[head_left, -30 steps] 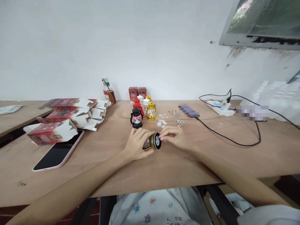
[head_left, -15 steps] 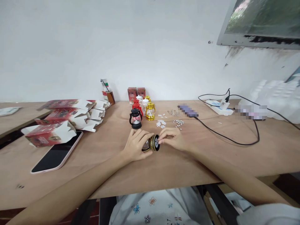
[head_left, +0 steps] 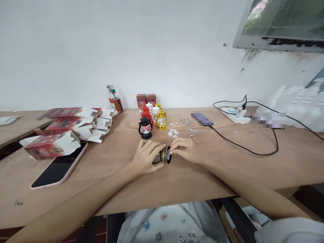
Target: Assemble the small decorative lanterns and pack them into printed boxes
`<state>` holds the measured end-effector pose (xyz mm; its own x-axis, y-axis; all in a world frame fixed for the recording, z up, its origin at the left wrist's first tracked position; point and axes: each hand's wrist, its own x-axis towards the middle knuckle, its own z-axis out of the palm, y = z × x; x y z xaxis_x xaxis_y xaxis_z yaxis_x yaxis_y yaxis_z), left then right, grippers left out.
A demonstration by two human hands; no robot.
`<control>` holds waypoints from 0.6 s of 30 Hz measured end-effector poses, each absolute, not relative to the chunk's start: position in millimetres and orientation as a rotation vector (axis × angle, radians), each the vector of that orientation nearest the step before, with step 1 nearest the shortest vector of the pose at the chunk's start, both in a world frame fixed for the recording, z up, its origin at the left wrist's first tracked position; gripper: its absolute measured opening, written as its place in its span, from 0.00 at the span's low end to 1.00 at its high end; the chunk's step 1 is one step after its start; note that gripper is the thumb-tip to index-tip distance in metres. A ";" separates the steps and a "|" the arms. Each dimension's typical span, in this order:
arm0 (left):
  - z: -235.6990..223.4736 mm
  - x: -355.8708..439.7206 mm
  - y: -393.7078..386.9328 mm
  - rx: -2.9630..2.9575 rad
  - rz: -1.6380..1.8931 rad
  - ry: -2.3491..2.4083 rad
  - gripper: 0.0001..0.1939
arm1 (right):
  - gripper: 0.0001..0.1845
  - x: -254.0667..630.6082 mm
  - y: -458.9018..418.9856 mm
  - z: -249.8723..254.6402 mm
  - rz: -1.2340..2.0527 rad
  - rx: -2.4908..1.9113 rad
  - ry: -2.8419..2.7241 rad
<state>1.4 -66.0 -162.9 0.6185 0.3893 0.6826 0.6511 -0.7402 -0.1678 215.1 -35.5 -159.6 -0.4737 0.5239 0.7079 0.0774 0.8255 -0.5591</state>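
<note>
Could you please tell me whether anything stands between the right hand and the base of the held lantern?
Nothing visible does: the right hand is right at the base of the black-and-gold lantern, which the left hand holds sideways. The upright black lantern stands beyond the left hand, out of the way.

Held lantern (head_left: 166,155) partly hidden by hands (head_left: 146,157); framed pane (head_left: 286,25) cut off.

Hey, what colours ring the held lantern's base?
The lantern base is ringed in black and gold, clearest in the head view.
</note>
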 end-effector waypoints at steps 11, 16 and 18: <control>-155.5 0.9 -61.9 -2.340 -0.827 -0.807 0.20 | 0.10 218.9 -35.2 -158.5 0.413 -0.459 -2.078; -146.6 -7.8 -54.7 -2.212 -0.840 -0.915 0.19 | 0.14 247.9 7.5 -152.1 -0.029 -0.911 -2.175; -145.4 -10.3 -53.7 -2.184 -0.858 -0.913 0.19 | 0.13 265.8 34.4 -147.1 -0.181 -1.334 -2.257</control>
<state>-10.3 -53.7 -145.4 0.5515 0.3710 0.7472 0.7689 -0.5733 -0.2829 265.8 34.4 -147.1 -0.3885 0.7819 0.4875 0.8496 0.5088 -0.1389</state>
